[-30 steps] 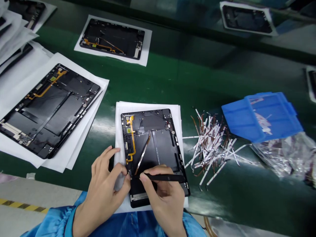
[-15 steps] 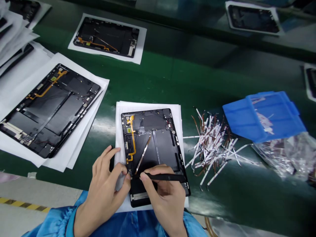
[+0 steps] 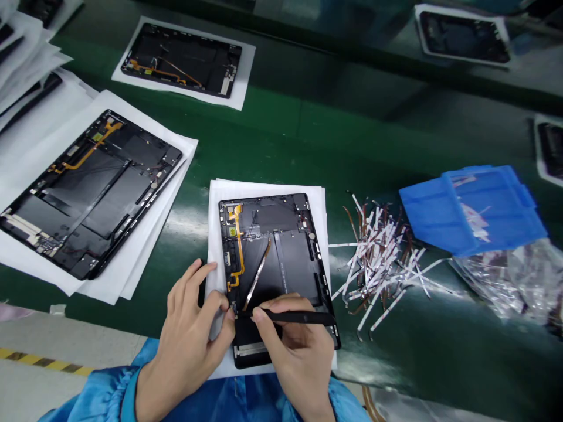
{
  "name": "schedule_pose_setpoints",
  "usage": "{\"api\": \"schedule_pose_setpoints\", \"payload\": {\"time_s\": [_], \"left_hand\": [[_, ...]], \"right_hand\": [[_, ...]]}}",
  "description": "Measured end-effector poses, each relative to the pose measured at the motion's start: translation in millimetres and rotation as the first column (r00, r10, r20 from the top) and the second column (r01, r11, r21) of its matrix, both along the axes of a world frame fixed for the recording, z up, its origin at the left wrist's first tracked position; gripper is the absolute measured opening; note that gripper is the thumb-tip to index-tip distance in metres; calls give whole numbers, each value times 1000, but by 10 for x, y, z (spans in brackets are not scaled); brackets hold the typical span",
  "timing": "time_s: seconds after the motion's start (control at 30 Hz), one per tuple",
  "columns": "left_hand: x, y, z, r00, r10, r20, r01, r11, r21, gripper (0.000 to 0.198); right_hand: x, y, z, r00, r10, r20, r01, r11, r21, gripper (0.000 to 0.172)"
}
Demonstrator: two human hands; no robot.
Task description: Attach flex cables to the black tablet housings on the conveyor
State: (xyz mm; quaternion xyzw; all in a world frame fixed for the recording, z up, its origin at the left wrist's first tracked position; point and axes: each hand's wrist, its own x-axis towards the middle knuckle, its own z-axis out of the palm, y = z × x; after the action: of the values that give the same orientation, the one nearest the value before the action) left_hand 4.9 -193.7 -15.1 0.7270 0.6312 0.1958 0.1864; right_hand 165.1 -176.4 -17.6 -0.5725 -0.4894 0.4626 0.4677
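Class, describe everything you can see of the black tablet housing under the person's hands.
The black tablet housing lies flat on a white paper sheet. Its matte dark panels carry an orange flexible cable down the left side and a thin metallic strip running diagonally across the middle. The left hand touches its lower left edge, and black tweezers in the right hand reach across its lower part.

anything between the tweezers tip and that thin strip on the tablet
Nothing visible does. The tweezers in the right hand end right at the lower end of the strip on the tablet. The left hand sits beside that end, near the tablet's edge, not between them.
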Motion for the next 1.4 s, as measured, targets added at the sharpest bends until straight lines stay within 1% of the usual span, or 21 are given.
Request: {"api": "schedule_pose_setpoints", "payload": {"time_s": [0.17,0.37,0.67,0.9,1.07,1.27,1.4], "left_hand": [[10,-3,-23,1000,13,-12,-13,1000,29,6],[11,12,-23,1000,11,-6,-11,999,38,7],[14,21,-33,1000,22,17,-22,999,26,6],[-4,7,-40,999,-24,-33,25,999,23,7],[10,16,-49,999,-6,-53,8,999,40,4],[3,16,-39,995,-47,-85,48,999,20,4],[0,14,-18,996,-39,-78,37,999,-23,5]], "right_hand": [[3,10,4,999,6,-34,-7,1000,-22,18],[-19,33,25,999,-23,-25,23,1000,3,18],[11,43,27,1000,23,-6,-23,1000,-4,19],[20,56,42,1000,24,-9,-24,999,-28,16],[19,48,42,1000,22,-15,-23,999,-26,16],[-3,49,45,1000,25,-19,-25,1000,-10,16],[8,64,49,999,15,-45,-14,1000,9,16]]}}
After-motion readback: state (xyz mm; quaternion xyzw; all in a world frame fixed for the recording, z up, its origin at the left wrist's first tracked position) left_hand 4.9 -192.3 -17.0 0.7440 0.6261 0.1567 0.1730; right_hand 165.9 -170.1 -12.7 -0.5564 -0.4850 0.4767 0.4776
